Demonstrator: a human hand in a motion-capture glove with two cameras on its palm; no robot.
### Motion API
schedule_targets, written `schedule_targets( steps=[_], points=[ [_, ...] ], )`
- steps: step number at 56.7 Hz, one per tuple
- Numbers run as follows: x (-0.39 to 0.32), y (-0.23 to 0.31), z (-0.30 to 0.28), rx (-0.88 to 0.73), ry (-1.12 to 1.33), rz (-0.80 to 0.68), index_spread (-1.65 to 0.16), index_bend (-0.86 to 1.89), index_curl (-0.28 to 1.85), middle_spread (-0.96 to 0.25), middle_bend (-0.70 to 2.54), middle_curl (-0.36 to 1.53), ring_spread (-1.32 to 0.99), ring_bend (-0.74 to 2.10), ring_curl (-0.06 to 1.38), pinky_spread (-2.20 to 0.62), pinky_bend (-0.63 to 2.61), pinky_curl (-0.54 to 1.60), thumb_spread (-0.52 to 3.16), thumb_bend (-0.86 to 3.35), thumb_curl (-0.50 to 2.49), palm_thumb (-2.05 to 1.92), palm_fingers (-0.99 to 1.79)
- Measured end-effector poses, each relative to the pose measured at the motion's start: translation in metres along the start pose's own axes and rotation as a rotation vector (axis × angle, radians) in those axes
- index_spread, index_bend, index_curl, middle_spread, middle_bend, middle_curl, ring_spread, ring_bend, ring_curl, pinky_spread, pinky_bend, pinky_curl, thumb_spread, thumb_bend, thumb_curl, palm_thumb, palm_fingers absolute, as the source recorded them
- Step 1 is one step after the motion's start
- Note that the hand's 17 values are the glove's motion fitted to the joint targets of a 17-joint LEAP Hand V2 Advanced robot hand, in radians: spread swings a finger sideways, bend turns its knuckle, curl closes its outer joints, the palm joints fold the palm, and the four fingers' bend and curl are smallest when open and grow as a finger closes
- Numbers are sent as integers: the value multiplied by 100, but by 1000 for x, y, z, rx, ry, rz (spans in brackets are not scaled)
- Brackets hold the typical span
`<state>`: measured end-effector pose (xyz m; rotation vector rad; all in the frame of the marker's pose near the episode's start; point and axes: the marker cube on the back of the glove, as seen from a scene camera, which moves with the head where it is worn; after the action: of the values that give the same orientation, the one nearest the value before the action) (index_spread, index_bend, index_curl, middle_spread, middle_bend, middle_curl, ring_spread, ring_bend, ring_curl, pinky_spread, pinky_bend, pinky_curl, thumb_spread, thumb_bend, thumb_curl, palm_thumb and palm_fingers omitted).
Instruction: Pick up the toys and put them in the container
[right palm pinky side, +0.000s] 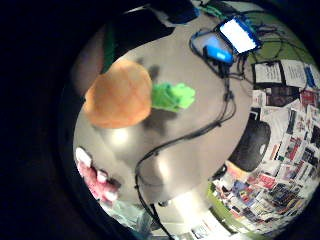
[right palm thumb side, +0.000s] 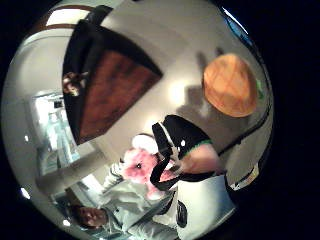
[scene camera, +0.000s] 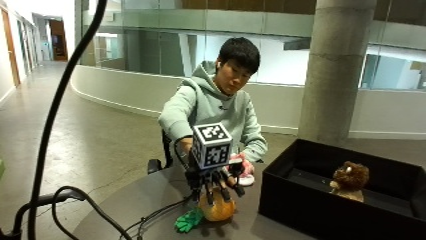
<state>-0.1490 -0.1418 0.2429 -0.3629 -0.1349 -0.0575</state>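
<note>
An orange plush toy (scene camera: 217, 210) with green leaves (scene camera: 189, 220) lies on the round grey table (scene camera: 126, 207). My gloved right hand (scene camera: 214, 186) hovers just above it, fingers pointing down and spread, holding nothing. From the palm, the orange toy (right palm pinky side: 119, 95) and its leaves (right palm pinky side: 172, 96) lie a little way off on the tabletop. A black container (scene camera: 313, 202) stands to the right of the toy, with a brown plush animal (scene camera: 350, 180) inside. A pink plush toy (right palm thumb side: 136, 165) sits at the table's far edge by the person's bare hand (scene camera: 245, 165); whether that hand holds it I cannot tell.
Black cables (right palm pinky side: 180, 137) cross the table beside the orange toy. A blue device with a lit screen (right palm pinky side: 239, 35) and a black rounded object (right palm pinky side: 256, 145) lie farther off. A thick cable (scene camera: 63, 100) hangs in the outside view's foreground.
</note>
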Motion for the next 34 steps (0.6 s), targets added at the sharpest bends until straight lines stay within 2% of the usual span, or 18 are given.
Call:
schedule_targets(
  steps=[4, 9, 13, 16, 17, 19, 20, 26, 34],
  points=[
    [7, -8, 23, -4, -19, -3, -25, 11, 17, 1, 11, 19, 1, 14, 24, 6, 84, 34, 130, 1, 33, 17, -29],
    [10, -14, 42, 67, -44, -19, -28, 17, 19, 1, 13, 19, 2, 22, 25, 5, 88, 35, 136, 7, 35, 29, -7],
    [13, -15, 46, 164, -49, -10, -29, 26, 22, -2, 19, 20, -2, 41, 28, 3, 84, 32, 143, 19, 40, 48, 35],
    [16, -16, 46, 193, -60, -5, -29, 26, 22, -5, 19, 20, -9, 53, 29, 0, 79, 29, 145, 24, 44, 58, 48],
    [16, -15, 46, 196, -58, -5, -28, 26, 23, -7, 27, 23, -13, 60, 33, -5, 78, 30, 142, 27, 47, 67, 62],
    [17, -12, 46, 197, -42, -9, -28, 24, 24, -9, 30, 24, -18, 64, 34, -9, 78, 29, 138, 29, 50, 72, 67],
    [17, -11, 45, 192, -31, -11, -28, 23, 24, -10, 35, 26, -20, 71, 37, -14, 79, 30, 130, 29, 53, 76, 81],
    [16, 2, 41, 59, 20, -40, -28, 30, 29, -16, 56, 35, -28, 85, 43, -27, 73, 31, 105, 24, 62, 78, 116],
    [8, 30, 28, -141, 68, -56, -27, 47, 39, -20, 78, 46, -34, 100, 54, -33, 82, 38, 82, 18, 70, 71, 123]
  ],
)
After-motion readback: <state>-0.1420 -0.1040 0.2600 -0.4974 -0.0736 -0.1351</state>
